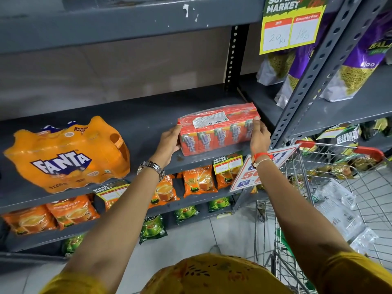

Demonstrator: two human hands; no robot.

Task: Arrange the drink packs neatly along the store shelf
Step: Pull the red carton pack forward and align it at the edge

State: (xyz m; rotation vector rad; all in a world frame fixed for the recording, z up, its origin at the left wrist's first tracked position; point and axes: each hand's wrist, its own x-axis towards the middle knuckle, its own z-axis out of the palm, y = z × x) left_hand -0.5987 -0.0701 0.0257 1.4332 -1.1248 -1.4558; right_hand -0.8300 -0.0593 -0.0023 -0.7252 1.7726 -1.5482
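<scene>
head view, looking forward and down at a grey metal store shelf point(137, 115) from a person's own eye line. both bare arms reach out to a red shrink-wrapped pack of small drink cartons point(218, 130), which sits near the front edge of the shelf, toward its right end beside a perforated upright. the left hand point(169, 143), with a metal watch on its wrist, is pressed flat against the pack's left end, thumb up on the top corner. the right hand point(259, 134), with red and white threads on its wrist, clasps the right end, fingertips curled over the top edge. so the pack is squeezed between the two hands, lengthwise along the shelf. well apart to the left rests an orange fanta multipack point(67, 153), tilted a little and hanging slightly over the shelf lip. below are shelves of orange and green tea pouches point(199, 180); to the right stands a wire shopping trolley point(318, 187) with more plastic-wrapped goods inside. the risk, as i judge it: the red pack sits close to the lip, so letting go before pushing it back could tip it off onto the tea pouches or floor. the glossy wrap may also slide under the palms, leaving the pack skewed rather than square with the shelf edge.
</scene>
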